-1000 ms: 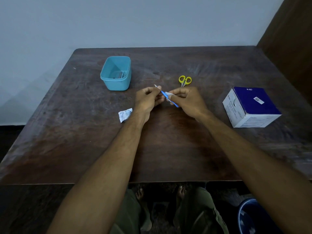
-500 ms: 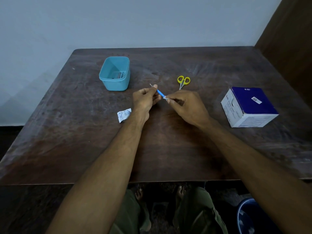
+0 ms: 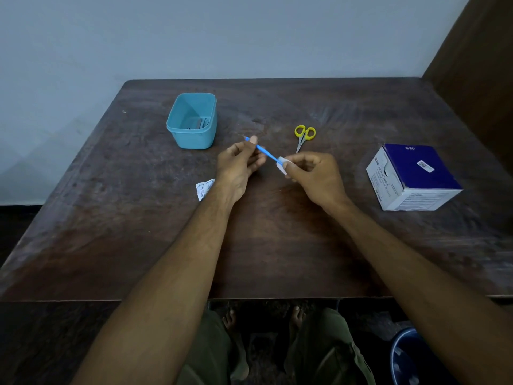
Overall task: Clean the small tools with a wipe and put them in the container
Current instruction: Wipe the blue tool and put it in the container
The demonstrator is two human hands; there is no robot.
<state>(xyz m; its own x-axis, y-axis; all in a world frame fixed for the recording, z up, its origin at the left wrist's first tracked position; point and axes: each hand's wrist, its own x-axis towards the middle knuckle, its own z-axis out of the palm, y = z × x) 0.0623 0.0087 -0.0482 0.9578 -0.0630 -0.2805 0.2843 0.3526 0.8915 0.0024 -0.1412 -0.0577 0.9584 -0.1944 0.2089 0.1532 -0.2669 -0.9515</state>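
My left hand (image 3: 240,165) pinches the far end of a thin blue tool (image 3: 265,152) above the middle of the table. My right hand (image 3: 313,173) pinches a small white wipe (image 3: 282,164) folded around the tool's near end. A teal container (image 3: 193,119) stands at the back left with a few small metal tools lying in its bottom. Small scissors with yellow handles (image 3: 304,136) lie flat on the table just behind my right hand.
A blue and white box of swabs (image 3: 413,176) sits on the right side of the dark wooden table (image 3: 138,218). A torn white wipe packet (image 3: 205,188) lies beside my left wrist. A blue bin (image 3: 408,357) stands on the floor at lower right.
My right hand has slid the wipe along the blue tool toward its near end, so more of the blue shaft shows between my hands. My left hand has stayed in place.
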